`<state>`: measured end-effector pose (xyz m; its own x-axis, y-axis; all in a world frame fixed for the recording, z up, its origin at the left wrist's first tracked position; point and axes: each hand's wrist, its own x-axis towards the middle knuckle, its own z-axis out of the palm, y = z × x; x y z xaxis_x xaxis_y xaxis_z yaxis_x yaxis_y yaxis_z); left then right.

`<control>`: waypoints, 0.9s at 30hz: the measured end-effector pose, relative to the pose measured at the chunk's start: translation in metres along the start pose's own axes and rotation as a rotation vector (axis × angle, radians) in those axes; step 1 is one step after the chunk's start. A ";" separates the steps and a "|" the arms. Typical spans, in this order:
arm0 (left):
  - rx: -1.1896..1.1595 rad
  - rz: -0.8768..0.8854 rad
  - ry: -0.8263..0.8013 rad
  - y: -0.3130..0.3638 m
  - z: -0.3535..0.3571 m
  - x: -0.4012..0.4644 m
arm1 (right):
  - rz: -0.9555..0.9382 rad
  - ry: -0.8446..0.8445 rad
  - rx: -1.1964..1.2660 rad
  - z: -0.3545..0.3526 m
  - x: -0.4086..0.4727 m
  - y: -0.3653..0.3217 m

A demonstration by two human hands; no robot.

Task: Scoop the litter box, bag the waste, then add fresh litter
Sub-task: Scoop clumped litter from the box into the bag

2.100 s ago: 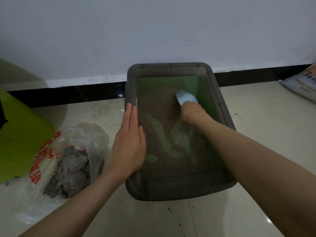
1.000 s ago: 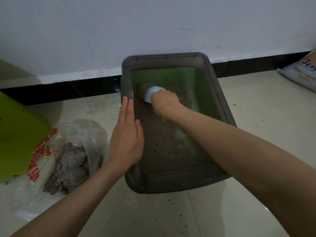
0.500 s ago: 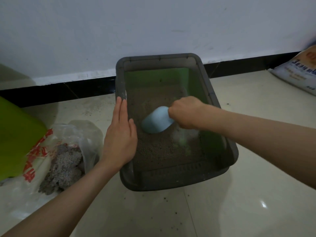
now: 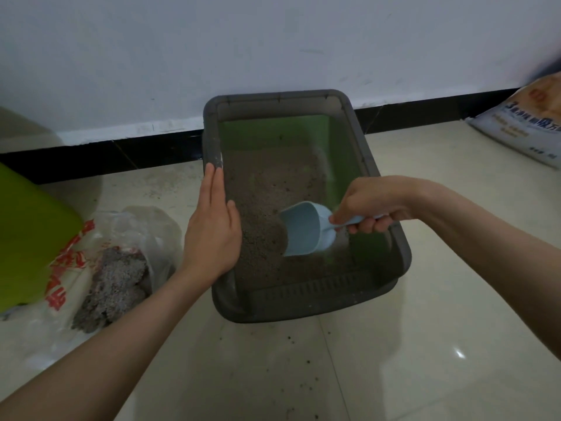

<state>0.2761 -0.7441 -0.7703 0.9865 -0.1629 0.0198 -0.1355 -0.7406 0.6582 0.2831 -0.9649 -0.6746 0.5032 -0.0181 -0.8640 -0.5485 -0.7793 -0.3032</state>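
Right fingers (image 4: 361,221) curled round scoop (image 4: 306,229) handle, bowl in litter (image 4: 267,189)

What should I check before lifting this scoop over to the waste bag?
1. Grip: right hand curls round the handle of the pale blue plastic scoop. Ok.
2. Box steadied: left hand rests flat on the left rim of the grey plastic litter box. Ok.
3. Scoop loaded: its mouth is dug into the brown litter; contents hidden. Cannot tell.
4. Bag ready: clear plastic bag with red print lies open left of the box, grey clumps inside. Ok.
5. Floor clean: crumbs on the cream tiles. Not ok.
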 end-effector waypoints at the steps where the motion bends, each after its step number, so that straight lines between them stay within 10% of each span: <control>1: 0.002 -0.001 0.000 0.000 0.000 0.000 | 0.009 -0.022 -0.002 0.004 0.000 0.001; 13: 0.011 -0.011 0.013 0.003 -0.002 0.000 | 0.043 -0.021 0.266 0.042 0.018 0.021; 21: 0.024 -0.014 0.003 0.004 -0.003 0.001 | -0.048 0.232 -0.432 0.066 0.037 0.016; 27: 0.026 -0.014 0.005 0.005 -0.002 0.002 | -0.097 0.311 -0.247 0.080 0.077 0.021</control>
<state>0.2774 -0.7467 -0.7652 0.9888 -0.1487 0.0146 -0.1237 -0.7598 0.6383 0.2570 -0.9325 -0.7801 0.7435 -0.0964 -0.6618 -0.3307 -0.9131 -0.2386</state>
